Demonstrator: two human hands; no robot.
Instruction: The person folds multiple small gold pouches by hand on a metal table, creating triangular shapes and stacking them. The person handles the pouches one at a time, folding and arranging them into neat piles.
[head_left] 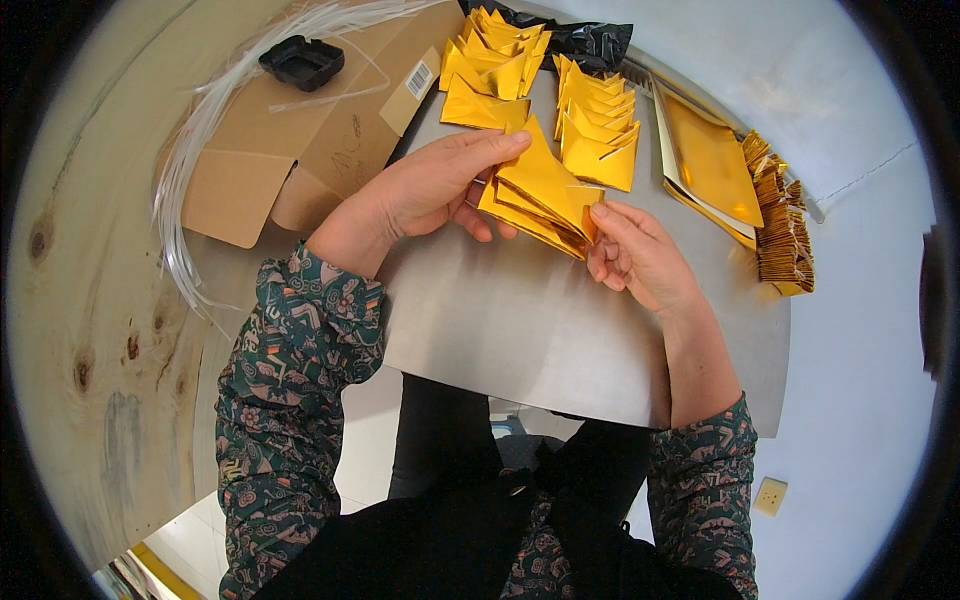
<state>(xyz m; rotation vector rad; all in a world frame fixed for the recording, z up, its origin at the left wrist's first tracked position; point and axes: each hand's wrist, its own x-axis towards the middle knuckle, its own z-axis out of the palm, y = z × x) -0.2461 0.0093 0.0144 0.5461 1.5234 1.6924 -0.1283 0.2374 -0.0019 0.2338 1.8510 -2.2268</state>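
Note:
Between my two hands, above the metal table (480,310), is a folded piece of shiny gold paper (540,190) with several layers and pointed corners. My left hand (450,185) grips its left side, thumb on top and fingers underneath. At its right corner, my right hand (635,250) pinches the edge between thumb and fingers. Just beyond my hands lie two rows of similar folded gold papers, a left row (495,60) and a right row (597,125), overlapping one another. The underside of the held paper is hidden.
An opened cardboard box (320,150) lies at the left with a black plastic tray (302,63) and clear strips (180,190) on it. Flat gold sheets (710,150) and a bundle of folded gold pieces (783,235) sit right. Black plastic (590,45) is at the back.

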